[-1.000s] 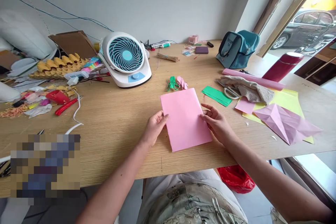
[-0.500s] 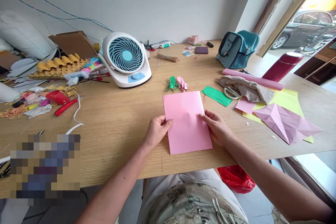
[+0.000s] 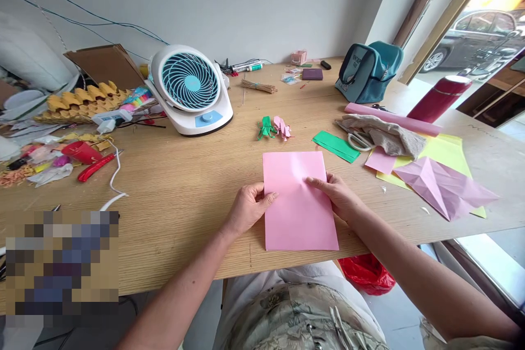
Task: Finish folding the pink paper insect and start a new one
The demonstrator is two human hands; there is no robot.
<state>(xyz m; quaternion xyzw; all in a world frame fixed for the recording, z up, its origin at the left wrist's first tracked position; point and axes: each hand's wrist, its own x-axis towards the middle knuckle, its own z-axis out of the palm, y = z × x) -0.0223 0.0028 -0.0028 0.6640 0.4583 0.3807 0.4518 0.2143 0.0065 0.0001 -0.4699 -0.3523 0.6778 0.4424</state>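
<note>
A sheet of pink paper [image 3: 301, 213] is held by both hands over the near part of the table, its face toward me. My left hand [image 3: 249, 208] pinches the left edge, thumb on the front and fingers behind. On the right edge, my right hand [image 3: 338, 194] grips with the thumb pressed further in, denting the surface slightly. Just beyond the sheet stand a green folded-paper figure [image 3: 266, 128] and a pink folded-paper figure [image 3: 282, 128]. To their right lies a folded green paper strip [image 3: 336, 146], beside scissors [image 3: 360, 142] partly under a grey cloth [image 3: 388, 134].
A white fan [image 3: 191, 87] stands at the back left, near a red cup [image 3: 82, 151] and clutter. Yellow paper [image 3: 447, 153], a creased pink paper [image 3: 438, 183], a red flask [image 3: 439, 99] and a teal bag [image 3: 369, 72] occupy the right. A red plastic bag [image 3: 365, 274] hangs below the edge.
The pink paper has moved slightly toward me and to the right, with both hands still on it. My right thumb reaches further in over the sheet. The view has shifted slightly.
</note>
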